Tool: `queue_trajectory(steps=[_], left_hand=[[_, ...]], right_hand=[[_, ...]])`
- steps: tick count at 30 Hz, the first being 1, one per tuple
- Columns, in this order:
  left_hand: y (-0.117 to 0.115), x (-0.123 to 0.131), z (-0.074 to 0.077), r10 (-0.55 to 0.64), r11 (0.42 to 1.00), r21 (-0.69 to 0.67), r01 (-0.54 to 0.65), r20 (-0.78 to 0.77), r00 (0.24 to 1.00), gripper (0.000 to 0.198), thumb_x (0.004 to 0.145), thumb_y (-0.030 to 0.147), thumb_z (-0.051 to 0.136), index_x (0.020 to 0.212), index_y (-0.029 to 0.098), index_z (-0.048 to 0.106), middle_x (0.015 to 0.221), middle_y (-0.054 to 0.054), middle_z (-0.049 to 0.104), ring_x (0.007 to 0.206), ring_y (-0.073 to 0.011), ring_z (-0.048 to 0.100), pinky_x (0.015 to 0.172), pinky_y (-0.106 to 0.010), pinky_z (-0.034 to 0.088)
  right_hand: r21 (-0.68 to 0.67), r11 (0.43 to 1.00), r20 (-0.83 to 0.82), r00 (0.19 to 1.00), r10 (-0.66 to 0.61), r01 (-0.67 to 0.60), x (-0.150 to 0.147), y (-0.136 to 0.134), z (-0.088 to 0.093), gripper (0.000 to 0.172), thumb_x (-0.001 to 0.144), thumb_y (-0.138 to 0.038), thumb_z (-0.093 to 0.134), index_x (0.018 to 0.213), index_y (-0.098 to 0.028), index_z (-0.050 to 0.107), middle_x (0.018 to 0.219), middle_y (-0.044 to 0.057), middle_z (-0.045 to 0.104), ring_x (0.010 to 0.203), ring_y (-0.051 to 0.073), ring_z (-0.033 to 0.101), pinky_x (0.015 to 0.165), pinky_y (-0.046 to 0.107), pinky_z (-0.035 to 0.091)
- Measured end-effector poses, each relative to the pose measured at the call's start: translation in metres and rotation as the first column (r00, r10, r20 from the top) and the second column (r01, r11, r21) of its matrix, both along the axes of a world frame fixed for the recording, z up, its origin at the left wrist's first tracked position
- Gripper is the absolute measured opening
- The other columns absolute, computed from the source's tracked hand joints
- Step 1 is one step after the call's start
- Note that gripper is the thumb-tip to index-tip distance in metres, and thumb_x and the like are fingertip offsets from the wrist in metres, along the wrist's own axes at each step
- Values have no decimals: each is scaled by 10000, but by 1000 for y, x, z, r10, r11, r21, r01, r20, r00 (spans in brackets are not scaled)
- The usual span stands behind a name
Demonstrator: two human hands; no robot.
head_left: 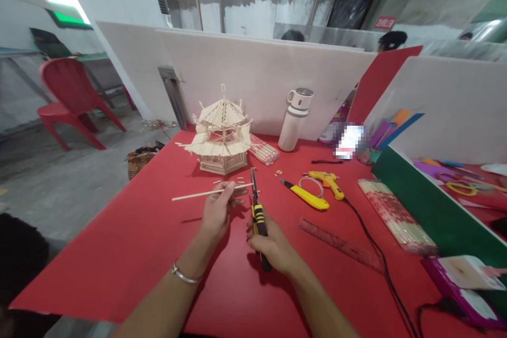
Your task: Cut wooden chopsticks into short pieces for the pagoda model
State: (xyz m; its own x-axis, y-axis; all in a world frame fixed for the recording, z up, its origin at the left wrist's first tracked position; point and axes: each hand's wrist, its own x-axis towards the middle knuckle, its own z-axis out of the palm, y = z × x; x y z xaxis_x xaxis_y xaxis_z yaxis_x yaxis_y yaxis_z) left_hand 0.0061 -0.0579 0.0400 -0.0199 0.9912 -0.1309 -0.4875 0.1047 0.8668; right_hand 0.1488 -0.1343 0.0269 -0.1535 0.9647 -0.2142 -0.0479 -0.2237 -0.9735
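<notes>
My left hand (219,207) pinches a thin wooden stick (194,195) that points out to the left. The stick's right end meets the jaws of black-and-yellow pliers (259,222), whose exact kind I cannot make out. Wrapped round the plier handles is my right hand (271,243). Beyond both hands stands a pavilion model (224,137) built of pale sticks, with two tiers of roof. Several short cut stick pieces (240,178) lie on the red table between the hands and the model.
To the right lie a yellow utility knife (304,195), a yellow glue gun (327,182) with a black cord, and a red ruler (340,243). Packs of sticks (396,216), a white bottle (293,121) and a blurred phone (349,141) surround them. A white partition (245,74) stands behind.
</notes>
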Motion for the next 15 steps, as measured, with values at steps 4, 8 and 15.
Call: queue_trajectory(steps=[4,8,15], left_hand=[[0,0,-5,-24,1000,8,23,19,1000,354,676,379,873,842,177,635,802,-36,741,705,-158,723,561,-208,554],[0,1,-4,-14,1000,4,14,81,997,360,641,365,904,809,163,658,837,-42,754,781,-162,731,654,-230,594],[-1,1,-2,-21,997,-64,33,183,983,315,679,319,892,797,163,644,912,-58,773,884,-186,746,730,-262,613]], right_hand=[[35,999,-14,1000,21,-21,-2,-1,1,410,641,-118,608,1031,-242,582,833,-13,583,738,168,549,657,300,437],[61,997,-25,998,52,-51,-4,-3,4,413,653,-102,579,1039,-251,563,848,-20,558,748,158,534,665,294,437],[80,995,30,998,59,-62,-3,-5,10,457,671,-104,606,1098,-266,581,948,4,574,866,196,540,745,322,453]])
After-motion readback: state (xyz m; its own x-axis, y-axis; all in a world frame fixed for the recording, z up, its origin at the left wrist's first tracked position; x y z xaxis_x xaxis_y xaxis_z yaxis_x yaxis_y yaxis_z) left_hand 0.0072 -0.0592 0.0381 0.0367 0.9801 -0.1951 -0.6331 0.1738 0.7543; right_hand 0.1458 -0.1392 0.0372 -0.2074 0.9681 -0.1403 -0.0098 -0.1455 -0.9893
